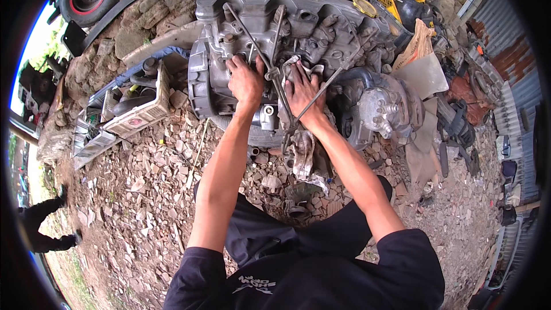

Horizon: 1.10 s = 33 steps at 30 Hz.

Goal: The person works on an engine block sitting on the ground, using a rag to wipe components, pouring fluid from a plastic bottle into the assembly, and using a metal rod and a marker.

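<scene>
The engine (261,1) sits on the stones (155,178), and if the left hand (245,83) or the right hand (305,90) on the rag (316,70) slips, the rods (248,35) could scrape it, though I can't tell if either grip pinches.

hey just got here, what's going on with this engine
A person in a black T-shirt has their bare left hand on a big grey metal engine. Their bare right hand lies over what looks like a crumpled pale rag against it. Thin metal rods cross over the engine, above stony brown ground.
</scene>
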Motion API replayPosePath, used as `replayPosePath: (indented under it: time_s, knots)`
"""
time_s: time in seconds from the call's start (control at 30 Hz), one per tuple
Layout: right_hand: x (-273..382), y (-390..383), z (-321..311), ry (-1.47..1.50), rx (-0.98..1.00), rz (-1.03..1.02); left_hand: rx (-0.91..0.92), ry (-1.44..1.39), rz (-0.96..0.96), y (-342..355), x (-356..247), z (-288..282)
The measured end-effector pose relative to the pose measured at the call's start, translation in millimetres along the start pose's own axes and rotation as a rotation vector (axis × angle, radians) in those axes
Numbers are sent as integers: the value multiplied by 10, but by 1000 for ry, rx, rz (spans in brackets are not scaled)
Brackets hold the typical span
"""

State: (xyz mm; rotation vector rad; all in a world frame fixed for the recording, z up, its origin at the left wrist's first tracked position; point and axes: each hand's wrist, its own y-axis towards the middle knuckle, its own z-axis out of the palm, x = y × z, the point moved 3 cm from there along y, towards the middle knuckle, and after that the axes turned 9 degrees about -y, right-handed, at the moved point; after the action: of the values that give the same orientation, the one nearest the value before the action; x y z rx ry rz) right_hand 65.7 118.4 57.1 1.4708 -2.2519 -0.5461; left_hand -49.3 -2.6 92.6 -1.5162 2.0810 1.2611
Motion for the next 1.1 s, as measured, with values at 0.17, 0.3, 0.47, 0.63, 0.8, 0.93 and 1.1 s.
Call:
replayPosePath:
  time_s: [0.17,0.3,0.47,0.63,0.8,0.93,1.1]
  knots:
    - [-74,-180,16,150,-209,71,73,-13,-47,10,-57,-54]
    - [-310,-254,-52,301,-266,124,52,-15,-48,20,-45,-40]
    - [-315,-185,38,569,-488,251,41,-24,-39,13,-32,-9]
    - [-203,74,136,615,-374,32,-19,-8,23,40,12,38]
    - [89,174,101,204,-248,-106,-54,-2,34,-2,6,25]
    - [140,164,2,67,-28,16,-42,3,35,24,20,11]
    - [100,176,-64,17,104,65,26,-27,7,27,0,-13]
